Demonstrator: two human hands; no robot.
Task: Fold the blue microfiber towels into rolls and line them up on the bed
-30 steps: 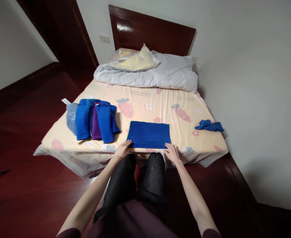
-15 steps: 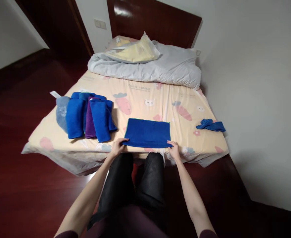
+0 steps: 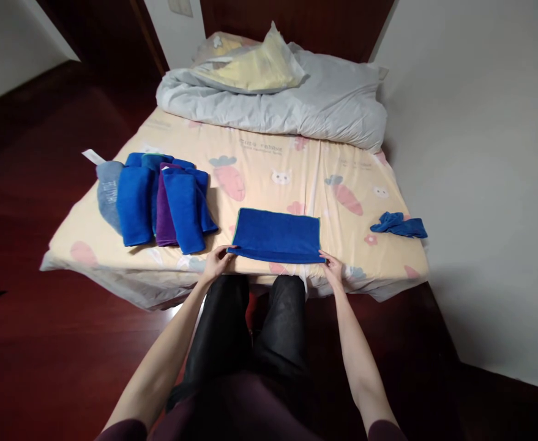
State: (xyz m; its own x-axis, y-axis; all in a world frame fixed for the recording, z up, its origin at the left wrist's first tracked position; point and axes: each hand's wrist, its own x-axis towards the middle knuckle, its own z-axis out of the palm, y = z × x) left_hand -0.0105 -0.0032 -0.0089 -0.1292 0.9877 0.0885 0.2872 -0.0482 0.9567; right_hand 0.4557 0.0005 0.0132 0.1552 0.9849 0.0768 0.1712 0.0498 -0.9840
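Observation:
A blue towel [image 3: 276, 235] with a green edge lies folded flat near the foot of the bed [image 3: 269, 177]. My left hand [image 3: 216, 262] pinches its near left corner, fingers closed on the cloth. My right hand [image 3: 332, 266] pinches the near right corner the same way. The near edge of the towel is lifted slightly off the sheet.
A pile of folded blue and purple towels [image 3: 158, 202] lies at the left of the bed. A crumpled blue cloth [image 3: 399, 225] sits at the right edge. A grey duvet [image 3: 273, 101] and a yellow pillow [image 3: 254, 64] lie at the head. A white wall runs along the right.
My hands went from resting beside the towel's near corners to gripping them, and the near edge has risen a little. The camera has tilted down and come closer.

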